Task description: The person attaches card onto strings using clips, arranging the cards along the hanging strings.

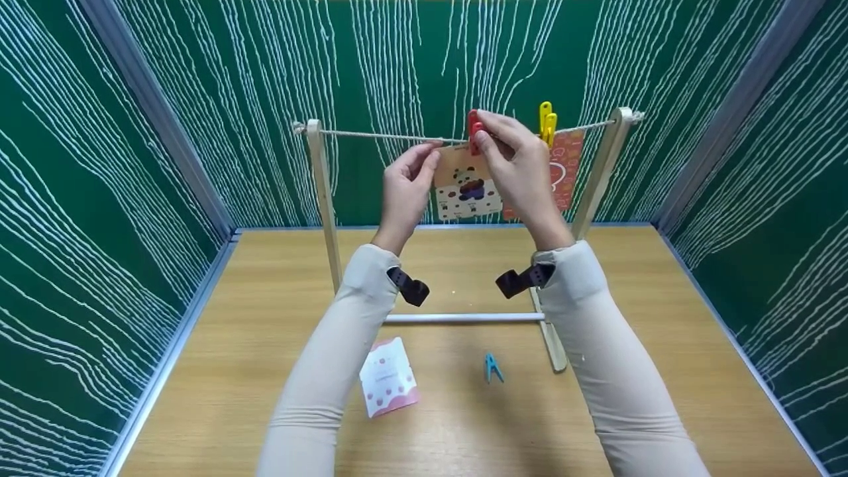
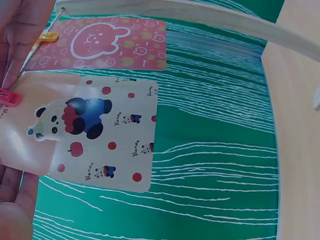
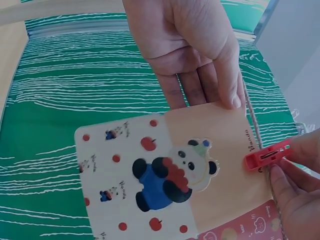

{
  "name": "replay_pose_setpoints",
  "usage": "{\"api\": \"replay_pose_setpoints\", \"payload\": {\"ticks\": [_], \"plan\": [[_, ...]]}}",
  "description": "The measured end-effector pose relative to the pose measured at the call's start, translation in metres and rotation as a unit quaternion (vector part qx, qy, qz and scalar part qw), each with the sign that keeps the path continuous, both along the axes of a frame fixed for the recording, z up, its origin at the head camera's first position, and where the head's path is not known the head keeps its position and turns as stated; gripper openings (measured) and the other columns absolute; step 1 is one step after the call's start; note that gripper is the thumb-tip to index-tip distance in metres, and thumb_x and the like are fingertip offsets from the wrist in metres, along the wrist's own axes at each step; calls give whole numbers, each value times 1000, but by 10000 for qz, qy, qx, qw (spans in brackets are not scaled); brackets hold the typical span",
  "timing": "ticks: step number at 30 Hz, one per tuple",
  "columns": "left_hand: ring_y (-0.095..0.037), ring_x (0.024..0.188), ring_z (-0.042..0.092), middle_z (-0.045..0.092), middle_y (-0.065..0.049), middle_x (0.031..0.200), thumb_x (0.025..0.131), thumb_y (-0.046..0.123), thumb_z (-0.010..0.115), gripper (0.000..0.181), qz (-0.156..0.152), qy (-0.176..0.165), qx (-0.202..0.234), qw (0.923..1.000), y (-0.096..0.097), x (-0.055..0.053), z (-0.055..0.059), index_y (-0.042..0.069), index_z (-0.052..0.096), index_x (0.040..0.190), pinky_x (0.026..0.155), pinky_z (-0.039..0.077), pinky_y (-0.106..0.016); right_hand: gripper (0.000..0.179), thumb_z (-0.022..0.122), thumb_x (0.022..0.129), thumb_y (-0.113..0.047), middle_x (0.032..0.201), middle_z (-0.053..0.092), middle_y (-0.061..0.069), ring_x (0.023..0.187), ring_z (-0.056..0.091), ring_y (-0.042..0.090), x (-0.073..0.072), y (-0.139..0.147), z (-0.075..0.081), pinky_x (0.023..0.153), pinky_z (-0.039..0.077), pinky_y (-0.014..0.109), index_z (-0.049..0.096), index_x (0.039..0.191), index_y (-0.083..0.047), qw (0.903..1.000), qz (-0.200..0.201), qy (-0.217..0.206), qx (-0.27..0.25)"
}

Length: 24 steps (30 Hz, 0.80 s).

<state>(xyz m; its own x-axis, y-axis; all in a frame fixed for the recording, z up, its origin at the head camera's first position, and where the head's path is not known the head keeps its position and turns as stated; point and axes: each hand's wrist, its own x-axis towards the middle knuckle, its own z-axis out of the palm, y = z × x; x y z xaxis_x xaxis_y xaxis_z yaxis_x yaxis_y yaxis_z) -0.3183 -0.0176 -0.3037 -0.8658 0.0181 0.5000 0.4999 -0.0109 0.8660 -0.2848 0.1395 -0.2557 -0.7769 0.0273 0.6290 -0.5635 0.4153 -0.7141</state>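
A card with a panda on it hangs against the rope of a wooden stand. My left hand pinches its upper left corner between thumb and fingers. At the card's top edge, my right hand grips a red clothespin by its handle end. In the right wrist view the clothespin's tip overlaps the card's edge at the rope. Just right of it, a red-pink card with a bunny outline hangs from the rope by a yellow clothespin, partly hidden by my right hand.
Wooden posts hold the rope at both ends, with a white rod low between them. On the table lie a white-and-pink card and a blue clothespin. Green walls with white lines enclose the space.
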Motion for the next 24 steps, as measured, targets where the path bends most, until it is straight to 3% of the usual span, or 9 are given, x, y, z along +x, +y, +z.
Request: {"api": "replay_pose_setpoints", "payload": {"ticks": [5,15,24], "plan": [[-11,120,56,58,-2,135,100,22,52,35,-205,-13,-53,9998,-3,2,0,9,57,131,103,43,-21,36,57,97,-18,132,60,6,117,59,15,-2,0,-4,99,47,25,58,131,-9,9991,82,342,-241],[-10,132,47,45,2,148,102,26,45,41,-568,-155,-443,9973,-11,4,-7,15,46,142,107,39,-22,35,58,96,-19,125,63,7,111,62,14,5,1,-9,98,48,25,60,128,-6,9953,134,625,-725],[-14,126,54,55,-3,140,103,23,43,42,-673,-317,-461,9962,-27,6,-21,15,42,144,107,39,-24,33,59,96,-18,124,65,9,111,63,15,12,11,-20,96,49,24,61,126,-5,9932,250,535,-998]]}}
